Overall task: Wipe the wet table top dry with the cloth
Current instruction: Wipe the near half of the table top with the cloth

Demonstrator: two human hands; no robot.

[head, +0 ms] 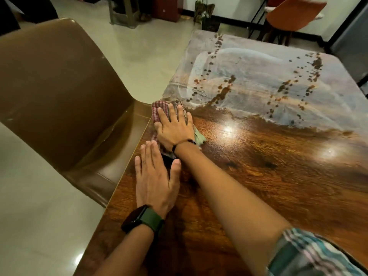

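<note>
Head view: the right hand (175, 128) lies flat with fingers spread, pressing the cloth (159, 110) onto the table (268, 176) at its left edge, just left of frame centre. The left hand (155, 180) rests flat below it, fingers straight and together, touching the wood and the cloth's near end. Droplets and smears sit on the upper right of the top. A chair (59, 96) fills the left. The cloth looks soft, light and limp; a flat palm over its bunched middle should drive it best.
</note>
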